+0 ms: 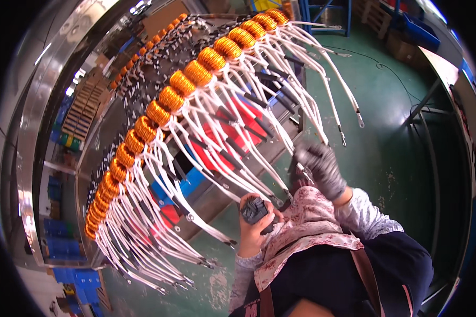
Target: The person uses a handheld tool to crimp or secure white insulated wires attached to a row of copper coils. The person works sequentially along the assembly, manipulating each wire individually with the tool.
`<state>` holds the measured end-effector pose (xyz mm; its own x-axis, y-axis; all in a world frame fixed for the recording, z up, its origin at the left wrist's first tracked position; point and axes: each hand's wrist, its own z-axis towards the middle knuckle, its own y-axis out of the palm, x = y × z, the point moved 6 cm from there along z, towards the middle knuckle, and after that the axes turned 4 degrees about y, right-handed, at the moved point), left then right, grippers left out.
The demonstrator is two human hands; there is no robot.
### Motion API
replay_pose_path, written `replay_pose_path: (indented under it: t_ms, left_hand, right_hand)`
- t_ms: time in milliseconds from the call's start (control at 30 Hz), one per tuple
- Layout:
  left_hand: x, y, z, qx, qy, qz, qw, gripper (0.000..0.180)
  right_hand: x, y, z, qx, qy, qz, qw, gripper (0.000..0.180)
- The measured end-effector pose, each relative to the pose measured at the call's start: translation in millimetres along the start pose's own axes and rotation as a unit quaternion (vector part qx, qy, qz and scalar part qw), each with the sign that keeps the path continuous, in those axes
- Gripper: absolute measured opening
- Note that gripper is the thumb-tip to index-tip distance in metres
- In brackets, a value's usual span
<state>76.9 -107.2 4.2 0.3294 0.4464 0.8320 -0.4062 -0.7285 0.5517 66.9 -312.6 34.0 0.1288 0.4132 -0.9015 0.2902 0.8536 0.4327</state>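
White sleeved lead wires (pixel 259 153) hanging from the row of orange wound copper coils (pixel 195 74) reach 5 o'clock, where the gloved right hand (pixel 322 166) pinches one end; the bare left hand (pixel 251 227), clenched on a dark grey hand tool (pixel 255 210), should keep steady and bring it squarely onto that end.

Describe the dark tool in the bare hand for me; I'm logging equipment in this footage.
The tool is small, dark grey and blocky, plastic-looking, with a ribbed top. The left hand, bare, is wrapped around its lower part, holding it upright at chest height, so only the top shows. It sits just below the white leads hanging from the orange coils. The gloved right hand is apart from it, at the leads.
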Motion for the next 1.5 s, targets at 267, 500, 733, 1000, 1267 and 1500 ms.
replay_pose_path:
  t_ms: [267, 500, 733, 1000, 1267, 1500]
  left_hand:
    - [-10.8, 3.4, 0.4, -0.019, -0.013, 0.028, 0.999, 0.054]
    - [-16.9, 10.0, 6.2, -0.04, -0.038, 0.005, 0.998, 0.05]
    - [-13.2, 1.6, 2.8, -0.006, -0.032, 0.056, 0.998, 0.054]
    - [-21.5, 15.4, 8.3, -0.039, -0.06, 0.025, 0.997, 0.05]
    - [-15.0, 7.5, 2.3, -0.03, -0.034, 0.054, 0.998, 0.053]
    - [-16.5, -1.6, -2.6, -0.014, -0.053, 0.044, 0.998, 0.053]
  right_hand:
    - [-15.2, -110.9, 88.9, 0.167, -0.049, 0.077, 0.982, 0.018]
    - [71.9, -87.2, 102.2, 0.09, 0.12, 0.058, 0.987, 0.028]
    - [-9.9, -86.5, 68.2, 0.215, -0.172, -0.082, 0.958, 0.025]
    - [-11.9, -90.3, 75.8, 0.232, -0.173, -0.429, 0.856, 0.023]
    - [15.6, -95.0, 97.1, 0.229, -0.235, -0.221, 0.918, 0.022]
    - [-22.8, -113.1, 106.9, 0.316, -0.102, -0.528, 0.781, 0.025]
